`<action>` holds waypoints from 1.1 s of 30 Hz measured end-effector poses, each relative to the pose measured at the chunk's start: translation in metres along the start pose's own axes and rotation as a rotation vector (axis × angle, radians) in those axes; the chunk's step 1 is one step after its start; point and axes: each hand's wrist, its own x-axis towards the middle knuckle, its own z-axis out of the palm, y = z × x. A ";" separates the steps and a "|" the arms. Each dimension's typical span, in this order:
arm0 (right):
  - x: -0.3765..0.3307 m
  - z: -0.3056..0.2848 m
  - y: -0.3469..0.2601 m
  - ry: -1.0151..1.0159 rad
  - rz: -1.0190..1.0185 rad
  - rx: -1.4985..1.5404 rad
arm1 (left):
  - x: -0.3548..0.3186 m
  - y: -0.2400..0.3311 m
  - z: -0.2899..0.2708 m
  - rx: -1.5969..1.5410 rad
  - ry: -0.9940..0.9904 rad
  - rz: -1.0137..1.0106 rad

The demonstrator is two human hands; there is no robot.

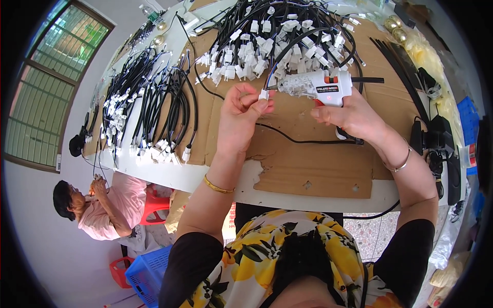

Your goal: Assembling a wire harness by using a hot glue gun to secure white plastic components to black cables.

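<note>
Between the thumb and fingers of my left hand (240,115) is a small white connector (264,95), with blue and other thin wires running up from it. My right hand (354,115) is wrapped round the handle of a white hot glue gun (331,92) with a red trigger. The gun lies nearly level, its nozzle pointing left and meeting the wires just above the connector; whether it touches them I cannot tell. Hardened clear glue coats the front of the gun, and a black glue stick (368,80) sticks out of its back.
A big heap of black cables with white connectors (257,51) covers the far cardboard (318,179). More cable bundles (169,113) lie at left. Black glue sticks (398,69) and a power strip (454,174) are at right. Another person (110,205) sits at left, near a blue crate (149,274).
</note>
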 end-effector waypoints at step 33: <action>0.000 0.001 0.004 0.017 -0.003 -0.008 | 0.001 -0.005 0.000 0.132 0.171 0.196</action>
